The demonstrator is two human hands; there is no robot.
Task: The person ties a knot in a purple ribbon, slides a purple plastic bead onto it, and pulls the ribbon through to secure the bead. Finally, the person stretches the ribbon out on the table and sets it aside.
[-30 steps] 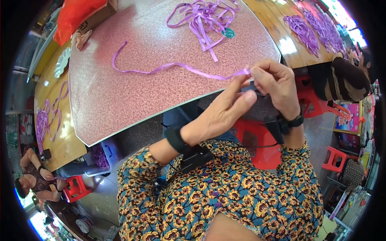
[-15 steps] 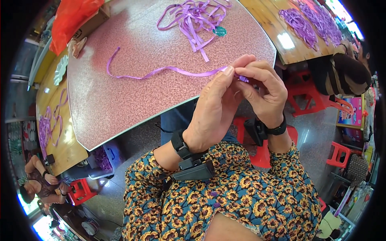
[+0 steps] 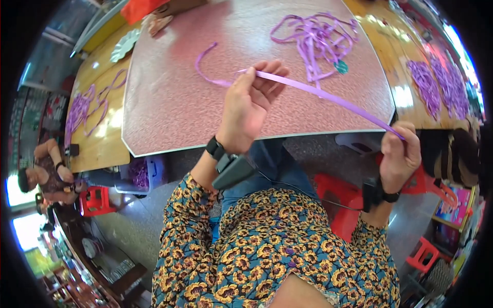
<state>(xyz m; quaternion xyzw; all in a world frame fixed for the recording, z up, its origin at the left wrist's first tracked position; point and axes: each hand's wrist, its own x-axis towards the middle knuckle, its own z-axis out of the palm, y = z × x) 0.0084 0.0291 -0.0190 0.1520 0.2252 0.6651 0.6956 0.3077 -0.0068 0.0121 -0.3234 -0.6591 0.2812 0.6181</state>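
A flat purple ribbon [image 3: 323, 94] is stretched between my two hands, sloping down to the right above the near part of a pink speckled table [image 3: 169, 113]. My left hand [image 3: 251, 97] pinches it between thumb and forefinger, with the other fingers loosely curled. From that pinch the ribbon's loose tail trails over the tabletop to the far left and curls up at its end. Out past the table's right front edge, my right hand [image 3: 400, 154] is closed round the other part of the ribbon; its fingers hide the end.
A tangled heap of purple ribbon [image 3: 321, 41] lies on the table's far right, beside a small green tag [image 3: 341, 66]. More ribbon bundles [image 3: 436, 84] rest on the wooden table at right. A red stool [image 3: 95, 200] and a person [image 3: 51, 174] are at left.
My hands were together, fingering a small knotted bit of ribbon. Now the right hand has moved away rightward and down, drawing the ribbon taut. The view has shifted too.
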